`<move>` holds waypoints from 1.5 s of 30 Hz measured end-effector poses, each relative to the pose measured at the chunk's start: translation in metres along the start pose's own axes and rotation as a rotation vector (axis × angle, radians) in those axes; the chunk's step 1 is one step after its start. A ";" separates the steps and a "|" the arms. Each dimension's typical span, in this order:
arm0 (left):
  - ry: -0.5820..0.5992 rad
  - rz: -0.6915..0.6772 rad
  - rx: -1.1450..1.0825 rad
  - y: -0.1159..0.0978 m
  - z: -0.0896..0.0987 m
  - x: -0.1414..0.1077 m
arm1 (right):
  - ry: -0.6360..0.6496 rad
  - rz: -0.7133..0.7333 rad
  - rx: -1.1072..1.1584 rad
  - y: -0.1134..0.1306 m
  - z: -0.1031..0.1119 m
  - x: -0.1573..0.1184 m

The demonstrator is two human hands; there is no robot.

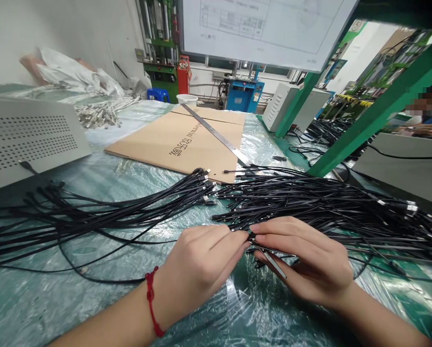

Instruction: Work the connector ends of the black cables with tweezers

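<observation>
Black cable end (251,236) — left hand (201,260) pinches it; right hand (310,260) pinches a slim metal tool (275,265) beside it; apparently close work, next calling for a steady hold.

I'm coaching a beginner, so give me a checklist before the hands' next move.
1. Left hand on the small black part: ok, pinched at it.
2. Slim metal tool in right hand: ok, gripped.
3. Tool touching the part: cannot tell, hidden by the hands.
4. Left cable bundle well apart from right cable pile: not ok, ends nearly meet.
5. Steel ruler clear of the hands: ok, across the cardboard.
</observation>
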State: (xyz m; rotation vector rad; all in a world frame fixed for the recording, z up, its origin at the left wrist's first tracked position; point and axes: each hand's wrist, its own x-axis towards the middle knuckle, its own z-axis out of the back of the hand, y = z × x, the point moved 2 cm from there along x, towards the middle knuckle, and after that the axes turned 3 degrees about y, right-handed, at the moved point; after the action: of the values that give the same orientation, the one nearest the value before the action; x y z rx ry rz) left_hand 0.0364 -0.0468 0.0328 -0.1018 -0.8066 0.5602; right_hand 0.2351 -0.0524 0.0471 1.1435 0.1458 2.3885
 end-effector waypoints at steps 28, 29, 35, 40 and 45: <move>0.035 0.421 -0.387 0.013 -0.006 0.007 | -0.101 -0.404 0.009 -0.017 -0.009 -0.011; 0.054 0.476 -0.442 0.015 -0.006 0.009 | -0.109 -0.350 -0.007 -0.016 -0.009 -0.011; -0.046 0.673 -0.706 0.032 -0.013 0.009 | -0.130 -0.198 -0.031 -0.019 -0.001 -0.007; -0.262 0.580 -0.703 0.031 -0.003 0.010 | -0.480 -0.431 -0.132 -0.066 0.061 -0.014; -0.246 0.536 -0.508 0.017 0.005 0.008 | -0.853 -0.430 -0.225 -0.122 0.156 -0.051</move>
State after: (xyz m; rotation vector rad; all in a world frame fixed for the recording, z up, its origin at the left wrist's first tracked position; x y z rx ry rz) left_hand 0.0302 -0.0287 0.0369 -0.7436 -1.1593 0.8710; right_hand 0.4266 0.0140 0.0754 1.6965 -0.1474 1.3658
